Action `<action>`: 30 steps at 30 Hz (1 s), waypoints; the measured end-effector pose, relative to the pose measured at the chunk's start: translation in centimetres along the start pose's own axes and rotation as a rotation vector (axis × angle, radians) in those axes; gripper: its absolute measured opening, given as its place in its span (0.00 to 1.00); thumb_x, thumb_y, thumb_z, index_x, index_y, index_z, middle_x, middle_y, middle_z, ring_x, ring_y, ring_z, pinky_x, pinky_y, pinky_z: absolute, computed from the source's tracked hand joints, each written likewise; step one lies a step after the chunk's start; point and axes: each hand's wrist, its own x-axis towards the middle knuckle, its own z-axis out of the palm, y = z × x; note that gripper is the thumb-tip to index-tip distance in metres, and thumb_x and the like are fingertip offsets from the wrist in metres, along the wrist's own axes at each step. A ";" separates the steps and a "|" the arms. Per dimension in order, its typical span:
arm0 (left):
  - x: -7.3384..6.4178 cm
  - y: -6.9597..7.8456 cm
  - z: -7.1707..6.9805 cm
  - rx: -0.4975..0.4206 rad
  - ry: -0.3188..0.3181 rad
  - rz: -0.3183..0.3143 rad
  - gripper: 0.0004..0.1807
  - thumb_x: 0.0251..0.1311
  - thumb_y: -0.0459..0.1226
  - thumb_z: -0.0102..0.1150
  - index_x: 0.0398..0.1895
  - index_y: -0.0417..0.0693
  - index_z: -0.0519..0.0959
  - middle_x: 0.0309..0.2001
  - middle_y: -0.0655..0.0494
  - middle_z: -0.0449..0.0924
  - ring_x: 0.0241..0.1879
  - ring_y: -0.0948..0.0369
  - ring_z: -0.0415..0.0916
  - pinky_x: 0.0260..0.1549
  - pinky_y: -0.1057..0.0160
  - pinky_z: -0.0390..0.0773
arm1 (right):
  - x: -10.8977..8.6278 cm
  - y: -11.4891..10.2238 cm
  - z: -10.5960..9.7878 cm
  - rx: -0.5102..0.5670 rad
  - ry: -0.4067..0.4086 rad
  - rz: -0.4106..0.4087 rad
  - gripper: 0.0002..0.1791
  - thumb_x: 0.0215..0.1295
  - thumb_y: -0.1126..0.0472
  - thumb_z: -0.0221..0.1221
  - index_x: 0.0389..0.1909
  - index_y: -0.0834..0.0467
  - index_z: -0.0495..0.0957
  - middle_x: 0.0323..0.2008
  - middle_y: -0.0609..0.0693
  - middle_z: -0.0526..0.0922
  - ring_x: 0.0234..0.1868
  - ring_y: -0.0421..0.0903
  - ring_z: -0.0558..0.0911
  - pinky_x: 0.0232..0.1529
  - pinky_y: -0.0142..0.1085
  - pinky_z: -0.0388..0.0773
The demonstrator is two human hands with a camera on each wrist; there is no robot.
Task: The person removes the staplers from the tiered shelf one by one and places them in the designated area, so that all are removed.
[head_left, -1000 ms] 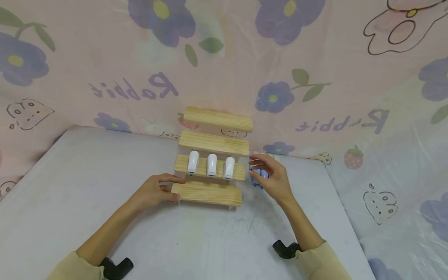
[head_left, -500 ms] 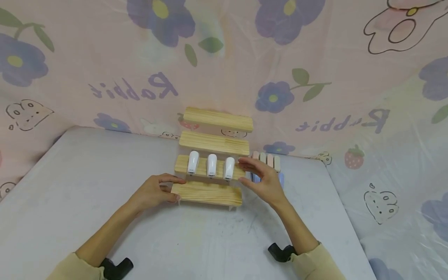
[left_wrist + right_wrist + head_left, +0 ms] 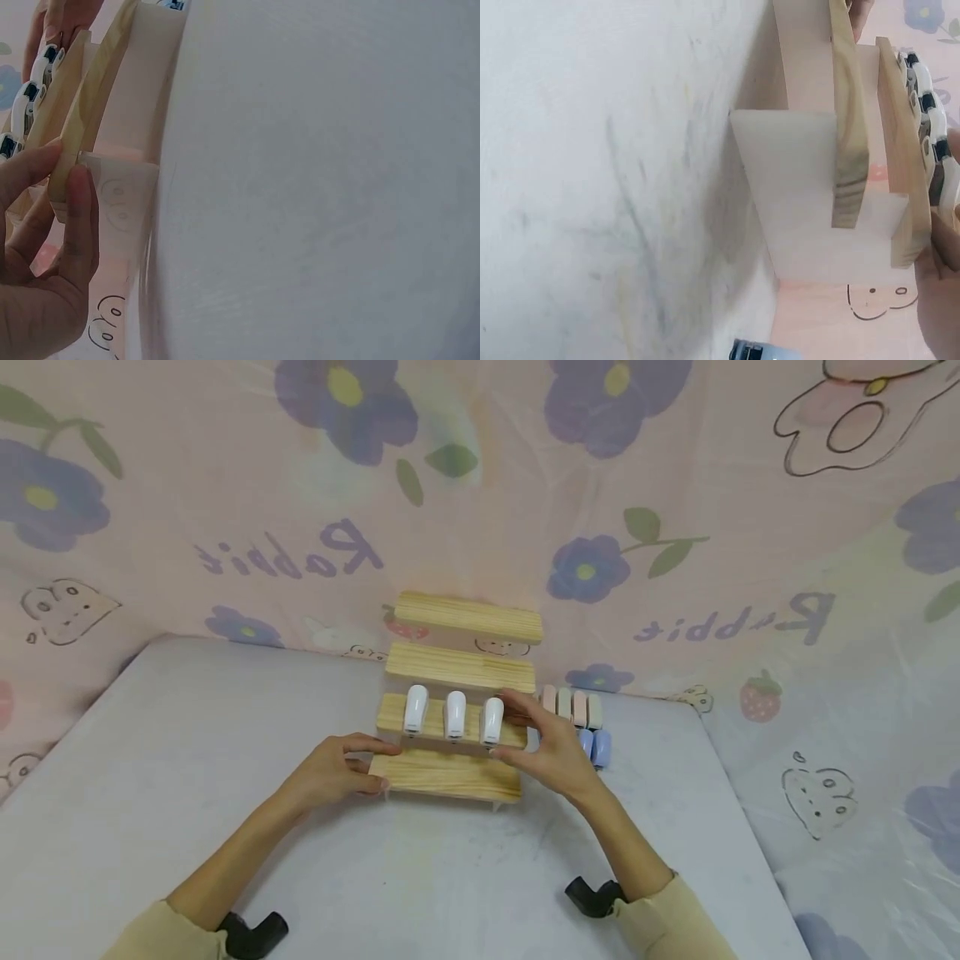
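A stepped wooden shelf (image 3: 450,772) with clear side supports stands before me. Three small white staplers are lined up on its second board from the bottom (image 3: 390,714). My left hand (image 3: 326,772) pinches the left end of the lowest board, thumb and fingers on opposite faces in the left wrist view. My right hand (image 3: 558,752) is at the rightmost white stapler (image 3: 492,722), fingers at its rear and thumb at its front end. In the right wrist view, that hand (image 3: 939,300) is partly cut off by the frame edge.
Right of the shelf, pale blue staplers (image 3: 602,748) stand in front of a row of pink and pale green ones (image 3: 580,707), partly behind my right hand. The two upper boards (image 3: 461,667) rise above the white staplers. A patterned sheet (image 3: 480,485) hangs behind the table.
My right hand has moved left from beside the blue staplers to the rightmost white stapler, uncovering the colored ones. The left hand stays on the lowest board.
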 end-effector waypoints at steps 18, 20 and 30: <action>-0.2 -0.1 -0.1 -0.017 -0.004 0.014 0.28 0.51 0.31 0.74 0.58 0.40 0.80 0.69 0.38 0.64 0.38 0.55 0.84 0.38 0.58 0.84 | 0.2 1.8 1.3 -0.163 0.030 -0.004 0.41 0.54 0.59 0.74 0.69 0.47 0.70 0.62 0.44 0.77 0.55 0.43 0.77 0.55 0.43 0.76; -0.2 0.0 -0.1 -0.017 -0.002 0.009 0.27 0.51 0.31 0.74 0.58 0.40 0.80 0.69 0.38 0.64 0.39 0.55 0.84 0.38 0.59 0.84 | 0.0 1.8 1.3 -0.158 0.031 -0.002 0.40 0.53 0.60 0.75 0.69 0.48 0.71 0.63 0.45 0.76 0.58 0.44 0.76 0.57 0.45 0.75; -0.1 0.0 0.0 -0.004 -0.002 0.016 0.27 0.51 0.31 0.73 0.58 0.41 0.81 0.70 0.37 0.62 0.38 0.55 0.83 0.38 0.58 0.84 | -0.9 1.8 0.5 -0.171 0.069 0.000 0.42 0.50 0.60 0.76 0.68 0.51 0.73 0.60 0.46 0.80 0.56 0.45 0.78 0.56 0.45 0.76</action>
